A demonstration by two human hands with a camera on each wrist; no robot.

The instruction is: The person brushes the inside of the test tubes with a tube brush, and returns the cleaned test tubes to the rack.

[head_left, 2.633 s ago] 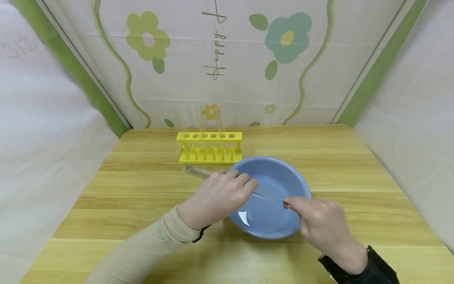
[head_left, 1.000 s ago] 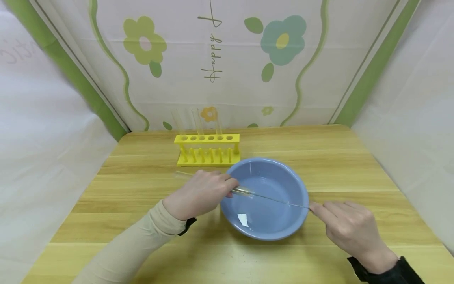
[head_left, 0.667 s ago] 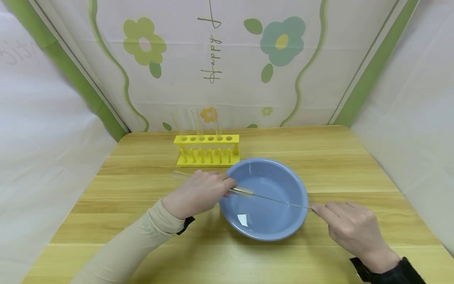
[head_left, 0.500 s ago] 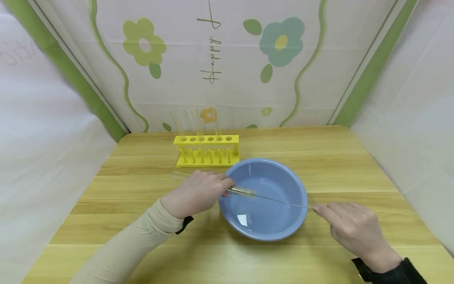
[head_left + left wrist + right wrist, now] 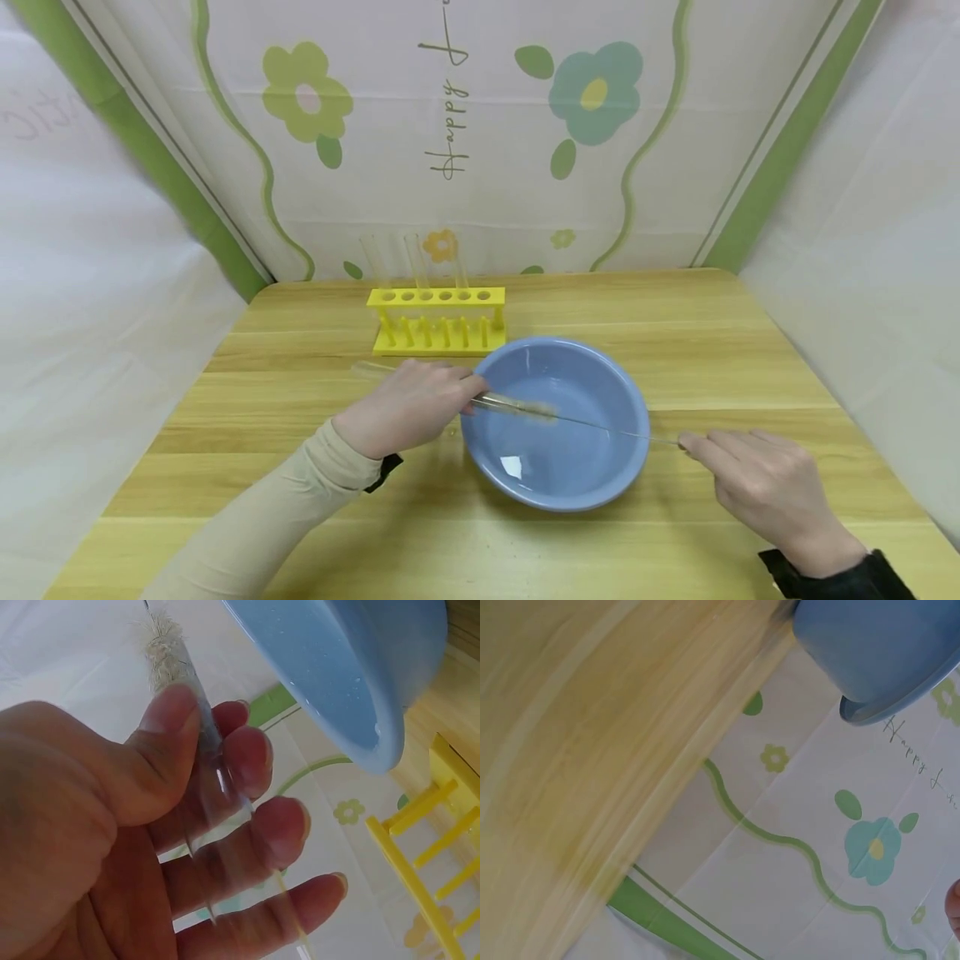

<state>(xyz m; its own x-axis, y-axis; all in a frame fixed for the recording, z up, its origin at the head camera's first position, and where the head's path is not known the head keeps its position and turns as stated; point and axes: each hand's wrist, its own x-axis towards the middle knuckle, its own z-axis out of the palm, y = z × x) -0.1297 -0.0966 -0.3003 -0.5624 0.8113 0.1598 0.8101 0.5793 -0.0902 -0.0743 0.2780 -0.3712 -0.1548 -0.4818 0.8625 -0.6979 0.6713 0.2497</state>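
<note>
My left hand (image 5: pixel 412 404) grips a clear glass test tube (image 5: pixel 232 802), its thumb on one side and fingers curled on the other. The tube lies nearly level, with its mouth over the blue basin (image 5: pixel 585 471). Pale bristles of a test tube brush (image 5: pixel 540 411) stick out at the mouth; in the left wrist view the bristles (image 5: pixel 162 656) show beyond the thumb. At the basin's right, my right hand (image 5: pixel 761 479) pinches the end of the brush's thin wire handle. Only a bit of a right fingertip (image 5: pixel 954 907) enters the right wrist view.
Behind the basin's left side stands a yellow test tube rack (image 5: pixel 437 297) holding 3 upright clear tubes (image 5: pixel 417 262). Water drops dot the basin's inner wall. A flowered cloth (image 5: pixel 495 192) hangs behind the wooden table (image 5: pixel 712 350), with white cloth on both sides.
My right hand has moved to the right, drawing the brush along the tube until bristles emerge at the mouth. The left hand has shifted slightly left with the tube.
</note>
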